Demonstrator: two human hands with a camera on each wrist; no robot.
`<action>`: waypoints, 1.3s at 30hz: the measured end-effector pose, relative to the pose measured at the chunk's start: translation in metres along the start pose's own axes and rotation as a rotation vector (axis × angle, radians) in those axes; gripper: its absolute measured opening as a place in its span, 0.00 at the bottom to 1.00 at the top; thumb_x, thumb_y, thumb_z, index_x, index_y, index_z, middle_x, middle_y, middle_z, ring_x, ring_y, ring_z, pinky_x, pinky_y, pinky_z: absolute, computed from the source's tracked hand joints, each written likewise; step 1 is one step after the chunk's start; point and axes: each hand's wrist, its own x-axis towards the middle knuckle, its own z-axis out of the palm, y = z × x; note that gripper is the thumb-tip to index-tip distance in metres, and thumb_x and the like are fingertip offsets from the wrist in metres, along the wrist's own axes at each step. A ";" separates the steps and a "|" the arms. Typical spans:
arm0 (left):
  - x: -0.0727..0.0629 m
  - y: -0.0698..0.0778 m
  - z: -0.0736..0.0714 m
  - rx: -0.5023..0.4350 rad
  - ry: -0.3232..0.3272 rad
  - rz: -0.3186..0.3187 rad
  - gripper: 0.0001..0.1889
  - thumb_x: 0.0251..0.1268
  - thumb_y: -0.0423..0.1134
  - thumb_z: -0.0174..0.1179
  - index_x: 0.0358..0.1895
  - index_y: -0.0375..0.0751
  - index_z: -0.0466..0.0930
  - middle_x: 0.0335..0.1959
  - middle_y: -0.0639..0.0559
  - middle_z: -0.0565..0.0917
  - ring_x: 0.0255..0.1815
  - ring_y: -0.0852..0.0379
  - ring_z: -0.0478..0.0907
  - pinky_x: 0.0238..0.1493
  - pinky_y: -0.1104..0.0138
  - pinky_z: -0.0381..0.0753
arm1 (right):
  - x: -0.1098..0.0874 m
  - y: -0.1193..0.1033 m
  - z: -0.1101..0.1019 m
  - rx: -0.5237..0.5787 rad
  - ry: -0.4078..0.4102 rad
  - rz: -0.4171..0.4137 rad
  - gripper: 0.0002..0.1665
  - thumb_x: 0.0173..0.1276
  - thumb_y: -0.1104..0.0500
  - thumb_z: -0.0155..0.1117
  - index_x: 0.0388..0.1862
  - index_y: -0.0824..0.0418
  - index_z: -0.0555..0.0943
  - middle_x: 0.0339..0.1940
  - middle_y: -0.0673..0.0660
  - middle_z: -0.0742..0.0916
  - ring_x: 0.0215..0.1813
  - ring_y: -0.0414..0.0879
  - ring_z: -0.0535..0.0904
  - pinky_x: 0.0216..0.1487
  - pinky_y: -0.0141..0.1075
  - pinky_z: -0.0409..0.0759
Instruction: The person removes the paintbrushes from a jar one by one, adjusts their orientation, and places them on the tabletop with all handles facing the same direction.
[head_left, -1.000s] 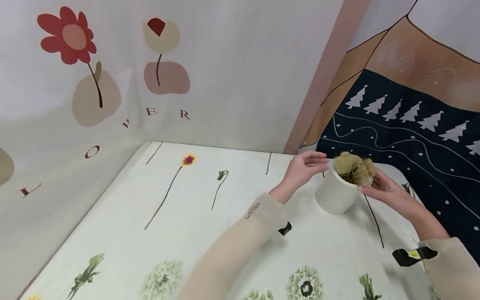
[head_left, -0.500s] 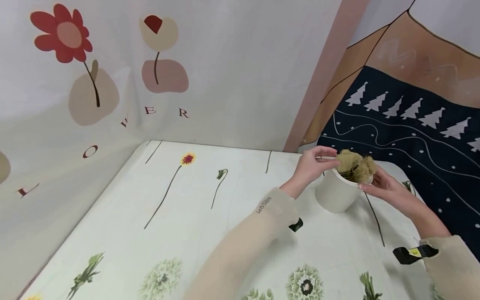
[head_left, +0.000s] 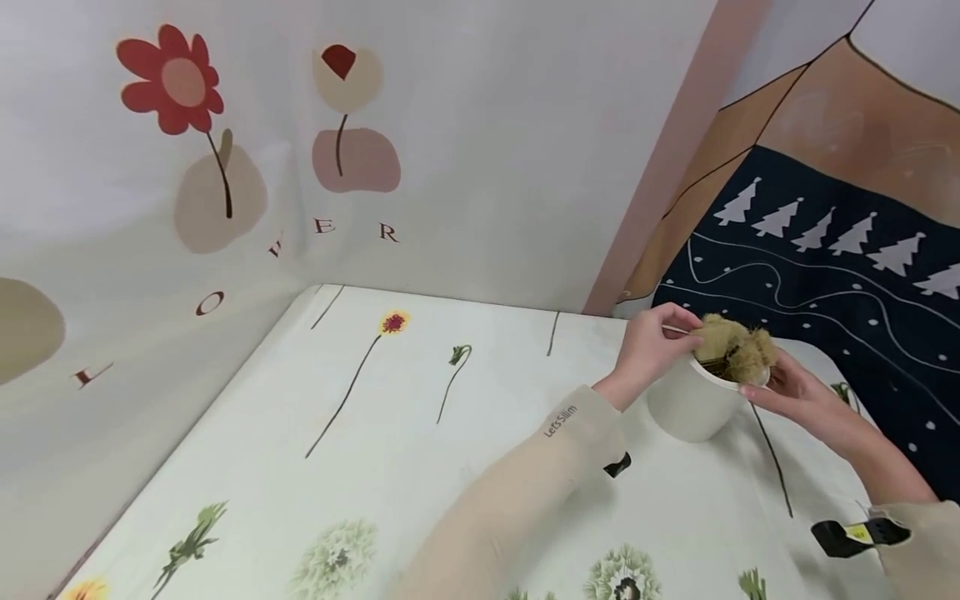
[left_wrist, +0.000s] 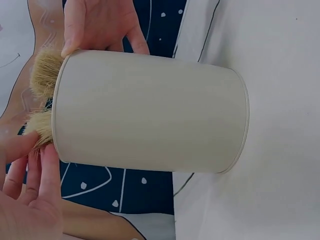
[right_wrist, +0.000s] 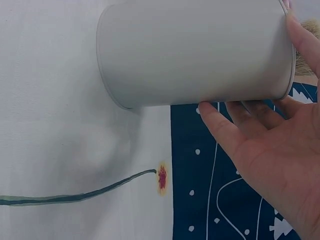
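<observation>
A plain white cylindrical pot (head_left: pixel 686 407) stands upright on the right part of the table, with bristly tan tufts like dried grass heads (head_left: pixel 748 358) poking above its rim. My left hand (head_left: pixel 647 346) is at the rim's left side. In the left wrist view, its thumb and fingertips pinch one bristly tan tuft (left_wrist: pixel 40 124); a second tuft shows beside it. My right hand (right_wrist: pixel 272 137) holds the pot from the right, thumb at the rim and fingertips against the wall. What lies under the tufts is mostly hidden inside the pot.
The white tablecloth (head_left: pixel 420 467) is printed with flowers and stems. Behind it hangs a pale curtain (head_left: pixel 510 167) with flower drawings. On the right, a dark blue cloth (head_left: pixel 825 300) with white trees hangs near the pot.
My left hand has moved right, from beside the pot to the tuft at its rim, and now pinches it. My right hand stays on the pot. The head view has shifted slightly.
</observation>
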 end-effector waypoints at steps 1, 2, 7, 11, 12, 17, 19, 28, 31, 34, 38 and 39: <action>-0.001 -0.001 0.002 0.007 0.003 0.003 0.06 0.61 0.34 0.70 0.40 0.45 0.85 0.39 0.54 0.89 0.32 0.71 0.82 0.33 0.84 0.78 | -0.002 0.002 0.000 0.001 0.000 0.005 0.49 0.80 0.53 0.52 0.82 0.44 0.30 0.83 0.68 0.40 0.78 0.75 0.40 0.45 0.12 0.68; -0.003 -0.001 0.003 0.011 0.006 0.008 0.06 0.61 0.34 0.70 0.40 0.45 0.85 0.38 0.54 0.89 0.31 0.72 0.80 0.32 0.84 0.78 | -0.004 0.004 0.001 0.002 0.001 0.009 0.49 0.80 0.53 0.52 0.82 0.44 0.30 0.82 0.69 0.40 0.78 0.76 0.40 0.45 0.12 0.68; -0.005 -0.003 0.004 -0.027 0.019 0.027 0.04 0.62 0.34 0.68 0.38 0.44 0.85 0.37 0.53 0.89 0.28 0.75 0.75 0.32 0.84 0.78 | -0.007 0.008 0.002 -0.003 0.011 -0.019 0.48 0.80 0.55 0.51 0.82 0.44 0.32 0.84 0.64 0.43 0.84 0.53 0.47 0.47 0.12 0.69; -0.003 0.000 0.000 -0.068 0.017 0.072 0.03 0.64 0.34 0.67 0.38 0.42 0.85 0.38 0.51 0.89 0.30 0.75 0.75 0.34 0.84 0.78 | -0.005 0.007 0.002 -0.016 0.031 -0.070 0.46 0.80 0.57 0.51 0.83 0.45 0.35 0.84 0.56 0.49 0.66 0.17 0.57 0.49 0.12 0.70; -0.003 0.001 -0.001 -0.075 0.015 0.085 0.03 0.64 0.34 0.67 0.38 0.42 0.85 0.38 0.51 0.89 0.30 0.75 0.76 0.35 0.84 0.78 | -0.004 0.007 0.002 -0.013 0.034 -0.077 0.46 0.80 0.57 0.51 0.83 0.45 0.35 0.84 0.56 0.50 0.62 0.14 0.57 0.49 0.12 0.70; -0.004 0.009 -0.005 -0.105 0.010 0.118 0.03 0.65 0.35 0.66 0.40 0.42 0.84 0.39 0.51 0.88 0.33 0.74 0.77 0.38 0.84 0.79 | -0.005 0.008 0.002 -0.017 0.034 -0.044 0.46 0.80 0.55 0.50 0.83 0.44 0.34 0.84 0.62 0.47 0.77 0.34 0.54 0.48 0.12 0.69; -0.005 0.012 -0.007 -0.118 0.013 0.120 0.04 0.65 0.35 0.66 0.41 0.43 0.84 0.40 0.52 0.88 0.34 0.75 0.77 0.39 0.84 0.79 | -0.005 0.009 0.002 -0.015 0.033 -0.035 0.46 0.81 0.55 0.50 0.83 0.44 0.33 0.84 0.62 0.46 0.81 0.47 0.51 0.48 0.12 0.68; -0.009 0.025 -0.024 -0.197 0.046 0.203 0.05 0.68 0.36 0.64 0.43 0.41 0.83 0.44 0.48 0.87 0.37 0.75 0.76 0.43 0.82 0.80 | -0.003 0.009 0.002 -0.009 0.047 -0.074 0.46 0.80 0.57 0.51 0.83 0.44 0.36 0.81 0.53 0.53 0.70 0.22 0.57 0.49 0.11 0.69; -0.009 0.029 -0.030 -0.229 0.062 0.221 0.06 0.67 0.36 0.64 0.43 0.40 0.83 0.43 0.46 0.87 0.37 0.76 0.76 0.43 0.82 0.80 | -0.002 0.008 0.002 -0.016 0.050 -0.065 0.46 0.80 0.56 0.52 0.83 0.45 0.36 0.79 0.58 0.57 0.59 0.15 0.58 0.48 0.12 0.70; -0.010 0.033 -0.036 -0.263 0.076 0.228 0.06 0.67 0.35 0.65 0.43 0.39 0.83 0.43 0.45 0.87 0.36 0.76 0.75 0.42 0.81 0.81 | -0.002 0.007 0.001 -0.021 0.044 -0.037 0.46 0.80 0.54 0.52 0.83 0.45 0.35 0.80 0.63 0.55 0.64 0.20 0.59 0.48 0.13 0.71; -0.010 0.040 -0.045 -0.287 0.093 0.246 0.06 0.66 0.35 0.65 0.43 0.38 0.82 0.43 0.44 0.86 0.37 0.76 0.76 0.43 0.81 0.81 | -0.001 0.006 0.001 -0.016 0.032 -0.013 0.47 0.80 0.53 0.52 0.83 0.44 0.34 0.82 0.67 0.49 0.76 0.40 0.57 0.48 0.13 0.70; -0.011 0.042 -0.047 -0.292 0.095 0.253 0.07 0.66 0.35 0.65 0.43 0.37 0.82 0.44 0.44 0.86 0.37 0.76 0.76 0.44 0.81 0.81 | -0.001 0.006 0.002 -0.013 0.030 -0.014 0.47 0.80 0.53 0.52 0.83 0.45 0.33 0.82 0.68 0.49 0.77 0.43 0.56 0.48 0.13 0.69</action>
